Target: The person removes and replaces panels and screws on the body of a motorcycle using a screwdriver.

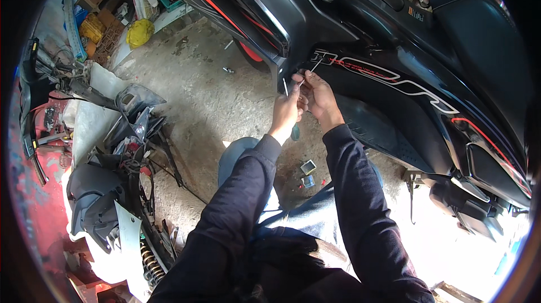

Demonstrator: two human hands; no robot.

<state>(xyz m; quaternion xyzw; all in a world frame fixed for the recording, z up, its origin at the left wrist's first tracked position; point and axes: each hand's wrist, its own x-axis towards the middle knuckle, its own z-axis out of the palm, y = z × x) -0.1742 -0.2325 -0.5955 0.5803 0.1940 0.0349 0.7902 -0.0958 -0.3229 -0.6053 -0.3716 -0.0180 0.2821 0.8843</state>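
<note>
Close together, left hand (287,112) and right hand (321,95) curl tight, each pinching one thin rod (285,87) beside one motorbike (349,21).

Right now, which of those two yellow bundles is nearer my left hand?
The bright lemon-yellow one. The other bundle is a deeper orange-yellow and lies farther left, farther from your left hand.

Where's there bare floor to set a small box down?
Concrete floor lies bare between the parts pile at left and the left hand, below the yellow bag, with a small metal piece on it. The far left and upper left are crowded; the gap between right hand and black scooter looks tight.
</note>
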